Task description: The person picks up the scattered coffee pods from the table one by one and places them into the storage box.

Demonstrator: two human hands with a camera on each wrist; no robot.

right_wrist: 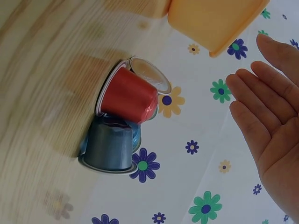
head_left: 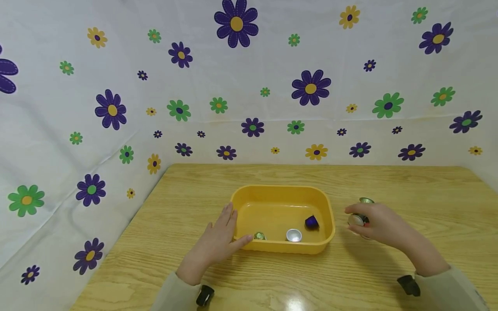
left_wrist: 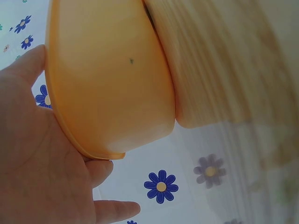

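Observation:
Coffee capsules lie in a yellow tub [head_left: 282, 247]: a green one [head_left: 259, 236], one with its silver side up [head_left: 293, 235], and a purple one [head_left: 311, 222]. My left hand [head_left: 218, 242] rests against the tub's left rim, fingers straight, thumb at the front rim. To the right of the tub, my right hand [head_left: 383, 222] hovers over more capsules, partly hiding them. The right wrist view shows a red capsule [right_wrist: 128, 95] and a dark blue-grey capsule [right_wrist: 110, 144] close together, with others partly hidden behind. That hand's fingers are extended, apart from the capsules.
The wooden table [head_left: 186, 190] carries the tub and the loose capsules. A white cloth with printed flowers [head_left: 272, 65] stands behind the table and along its left side. Dark bands [head_left: 205, 296] show at both wrists.

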